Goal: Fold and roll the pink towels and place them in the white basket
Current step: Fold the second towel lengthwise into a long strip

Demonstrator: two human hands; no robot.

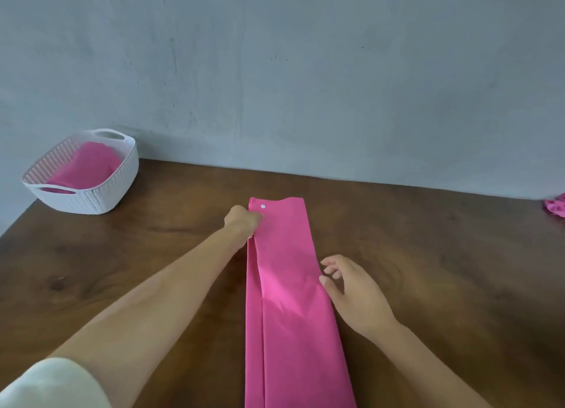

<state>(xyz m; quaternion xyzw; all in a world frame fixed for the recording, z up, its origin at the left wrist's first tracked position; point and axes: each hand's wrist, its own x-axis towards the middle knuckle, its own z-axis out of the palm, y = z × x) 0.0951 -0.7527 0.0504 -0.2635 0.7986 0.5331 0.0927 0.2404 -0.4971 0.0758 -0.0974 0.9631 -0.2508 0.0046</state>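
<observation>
Dark wooden table (pixel 428 285) against a plain grey-blue wall (pixel 305 71).

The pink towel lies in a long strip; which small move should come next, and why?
Probably the left hand, pinching the far left edge, should draw the top layer left: a lower layer of the pink towel shows uncovered there, so the edges do not meet.

My left hand (pixel 243 221) pinches the long folded pink towel (pixel 290 285) at its left edge, just short of its far end. My right hand (pixel 351 291) rests with loose fingers against the towel's right edge. Far off to the left of my left hand sits the white basket (pixel 82 202), pink cloth (pixel 85 166) inside.
</observation>
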